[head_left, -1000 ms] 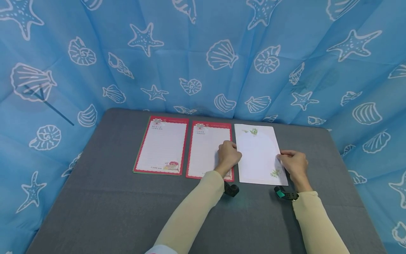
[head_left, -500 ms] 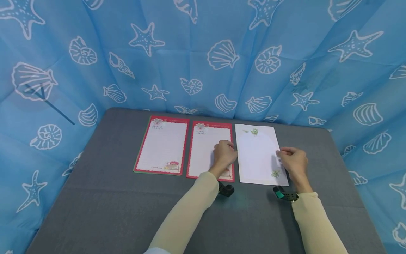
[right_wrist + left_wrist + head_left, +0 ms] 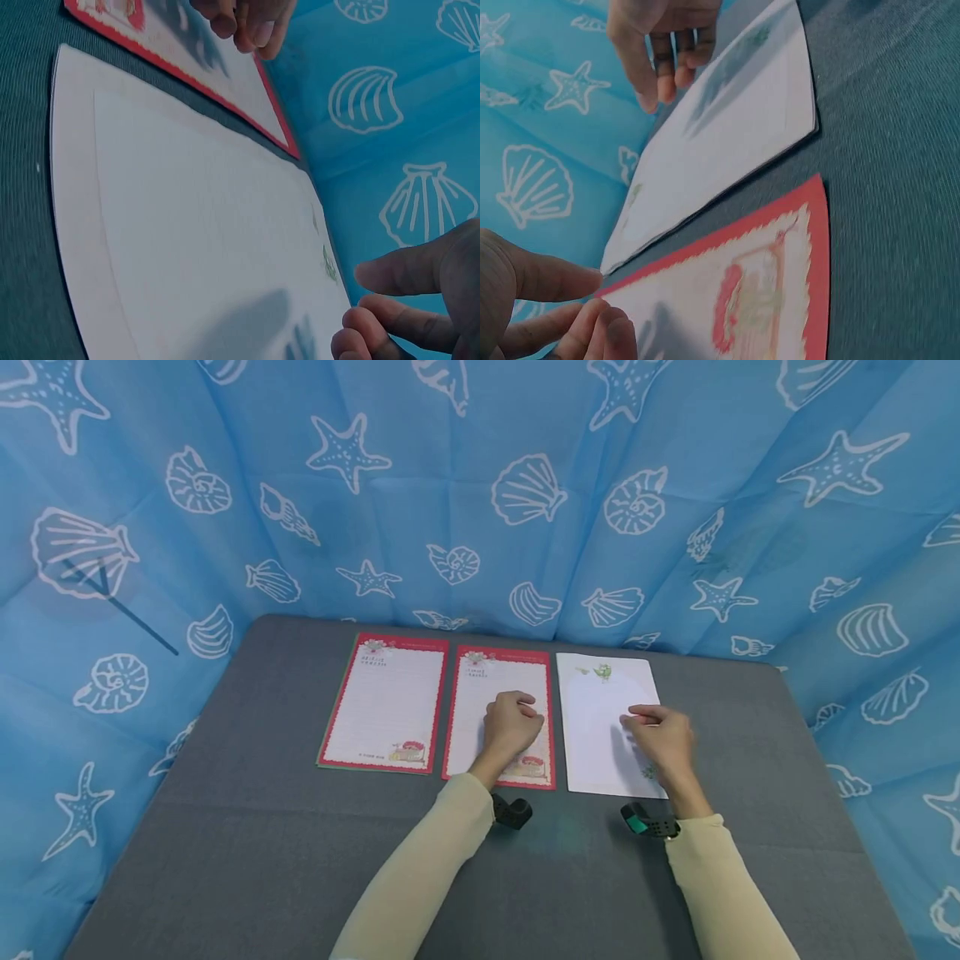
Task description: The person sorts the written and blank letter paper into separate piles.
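Note:
My left hand [image 3: 512, 724] hovers over the middle red-bordered letter sheet [image 3: 480, 702], fingers loosely bent and holding nothing. Over the white paper [image 3: 596, 727] with small green leaf prints is my right hand [image 3: 662, 739], also holding nothing; its shadow falls on that paper. In the left wrist view, the white paper [image 3: 712, 135] shows a thin stack of edges and lies flat, apart from the red sheet [image 3: 816, 232]. The right wrist view shows the thumb and fingers [image 3: 401, 270] of my right hand raised off the page.
A third red-bordered letter sheet [image 3: 384, 706] lies at the left, a green edge peeking out under it. All three lie in a row on a grey cloth-covered table [image 3: 262, 860]. A blue curtain [image 3: 450, 485] with shell prints hangs behind the table's far edge.
My left hand has moved left from the white paper's edge to above the middle sheet. My right hand has left the right edge and moved left over the white paper. The papers stay put.

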{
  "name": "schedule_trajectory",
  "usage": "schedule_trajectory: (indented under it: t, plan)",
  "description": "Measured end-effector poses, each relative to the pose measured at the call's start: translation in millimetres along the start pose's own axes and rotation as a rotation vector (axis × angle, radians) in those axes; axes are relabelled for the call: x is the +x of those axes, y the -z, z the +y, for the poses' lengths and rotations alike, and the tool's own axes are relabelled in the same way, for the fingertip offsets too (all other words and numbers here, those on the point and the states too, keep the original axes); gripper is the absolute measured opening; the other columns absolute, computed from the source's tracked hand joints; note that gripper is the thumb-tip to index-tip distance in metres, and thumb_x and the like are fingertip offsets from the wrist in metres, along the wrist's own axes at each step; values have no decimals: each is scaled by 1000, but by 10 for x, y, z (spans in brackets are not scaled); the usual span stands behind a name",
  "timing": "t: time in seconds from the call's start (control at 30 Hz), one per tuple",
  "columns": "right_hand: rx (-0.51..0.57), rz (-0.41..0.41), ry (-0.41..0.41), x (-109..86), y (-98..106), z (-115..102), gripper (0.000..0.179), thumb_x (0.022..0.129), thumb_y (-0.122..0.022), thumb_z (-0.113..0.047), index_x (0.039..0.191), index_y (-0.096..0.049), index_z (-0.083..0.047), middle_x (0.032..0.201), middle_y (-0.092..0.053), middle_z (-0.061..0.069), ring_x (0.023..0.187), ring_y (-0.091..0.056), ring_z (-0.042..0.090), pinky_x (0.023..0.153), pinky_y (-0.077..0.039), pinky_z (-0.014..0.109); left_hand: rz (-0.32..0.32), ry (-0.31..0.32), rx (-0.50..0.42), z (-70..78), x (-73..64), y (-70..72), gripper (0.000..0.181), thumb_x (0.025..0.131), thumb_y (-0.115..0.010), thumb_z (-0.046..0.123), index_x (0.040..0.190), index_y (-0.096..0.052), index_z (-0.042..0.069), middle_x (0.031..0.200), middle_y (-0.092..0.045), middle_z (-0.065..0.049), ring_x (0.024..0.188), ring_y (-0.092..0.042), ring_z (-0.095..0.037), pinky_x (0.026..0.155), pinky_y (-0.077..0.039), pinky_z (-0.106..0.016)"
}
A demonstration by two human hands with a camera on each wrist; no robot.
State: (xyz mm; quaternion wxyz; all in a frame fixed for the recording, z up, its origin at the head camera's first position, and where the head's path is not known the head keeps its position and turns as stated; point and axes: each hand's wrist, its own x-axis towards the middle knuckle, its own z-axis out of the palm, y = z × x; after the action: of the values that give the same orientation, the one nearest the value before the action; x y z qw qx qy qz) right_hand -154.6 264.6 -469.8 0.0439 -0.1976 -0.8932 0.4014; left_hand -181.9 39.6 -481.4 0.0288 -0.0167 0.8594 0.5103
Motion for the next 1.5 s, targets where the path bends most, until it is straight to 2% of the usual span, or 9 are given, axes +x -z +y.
schedule_trajectory:
  t: [0.23, 0.47, 0.63, 0.9, 1.07, 1.23, 1.5]
  plan:
    - [26, -5, 50, -33, -162, -76, 26, 92, -73, -15, 111, -74, 3, 90, -68, 14, 68, -55, 13, 54, -42, 22, 41, -54, 2, -86, -1, 166, 25, 87, -75, 10, 111, -76, 3, 84, -75, -2, 86, -65, -24, 83, -48, -43]
    - [93, -56, 92, -91, -363, -170, 26, 91, -73, -12, 111, -73, 5, 89, -69, 15, 65, -57, 11, 54, -45, 20, 74, -67, -1, -178, -26, 332, 25, 88, -75, 8, 112, -75, 1, 84, -73, -4, 73, -67, -17, 68, -52, -37]
    - [108, -101, 108, -131, -475, -240, 26, 91, -74, -12, 111, -72, 4, 90, -69, 15, 66, -58, 12, 55, -46, 21, 123, -90, 19, -262, -20, 438, 26, 87, -76, 6, 112, -75, -1, 84, -72, -7, 76, -69, -20, 70, -53, -39]
    - [123, -166, 136, -179, -623, -348, 32, 90, -75, -15, 115, -71, 3, 95, -70, 16, 80, -60, 20, 66, -44, 30, 134, -39, 53, -369, -9, 609, 31, 88, -76, 10, 117, -72, 0, 94, -70, -10, 87, -65, -25, 82, -49, -47]
    - [133, -183, 155, -187, -688, -398, 32, 90, -75, -14, 116, -70, 4, 97, -69, 17, 84, -62, 24, 65, -46, 27, 158, -25, 50, -411, -5, 682, 35, 88, -76, 10, 120, -70, -3, 98, -69, -15, 88, -63, -28, 80, -50, -48]
    - [124, -199, 158, -188, -741, -458, 34, 89, -77, -14, 116, -69, 4, 101, -68, 18, 86, -63, 24, 63, -47, 22, 174, -20, 81, -439, 12, 721, 39, 87, -76, 10, 122, -68, -6, 101, -65, -18, 90, -60, -30, 84, -48, -48]
    - [57, -214, 139, -201, -783, -539, 40, 87, -76, -15, 120, -67, 6, 107, -67, 20, 93, -64, 29, 67, -48, 28, 160, 25, 108, -441, 7, 741, 47, 87, -75, 10, 128, -63, -8, 108, -61, -21, 97, -57, -31, 87, -46, -49]
